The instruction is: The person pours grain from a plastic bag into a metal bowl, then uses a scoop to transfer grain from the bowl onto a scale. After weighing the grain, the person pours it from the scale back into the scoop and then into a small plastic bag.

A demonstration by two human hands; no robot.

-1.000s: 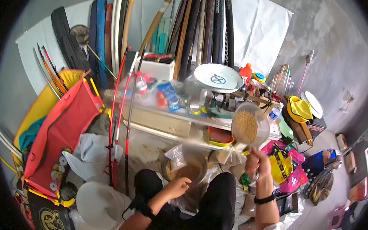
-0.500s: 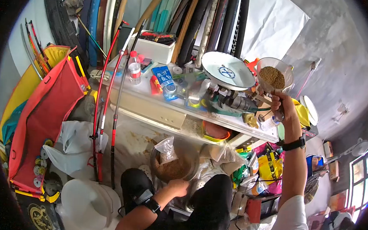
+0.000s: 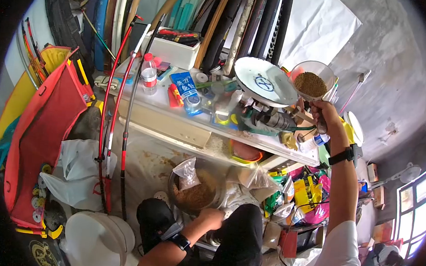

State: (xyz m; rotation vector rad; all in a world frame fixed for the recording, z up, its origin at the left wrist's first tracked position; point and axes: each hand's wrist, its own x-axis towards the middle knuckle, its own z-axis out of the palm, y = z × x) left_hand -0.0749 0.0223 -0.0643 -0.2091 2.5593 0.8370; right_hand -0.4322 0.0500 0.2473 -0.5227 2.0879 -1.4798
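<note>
My right hand [image 3: 325,115] is raised over the right end of the table, its fingers wrapped round the handle of a clear scoop [image 3: 300,72]. Brown pellets [image 3: 311,84] lie in the scoop, close beside a white enamel basin [image 3: 266,82] with a blue mark. Low between my knees, my left hand [image 3: 211,218] is curled closed; whatever its fingers hold, if anything, is hidden. It is beside the near rim of a large mixing bowl [image 3: 220,194]. Brown powder [image 3: 197,196] and a small clear bag of pale powder [image 3: 187,174] are in that bowl.
On the table [image 3: 168,113] stand a bottle [image 3: 148,75], a blue packet [image 3: 184,85] and a white box [image 3: 171,52]. Upright rods [image 3: 115,102] and a white bucket [image 3: 91,242] are to the left. Colourful bags [image 3: 306,195] fill the lower right.
My right hand has moved the scoop of pellets slightly left, closer to the basin. My left hand has shifted a little to the right along the bowl's near side. The view has shifted slightly.
</note>
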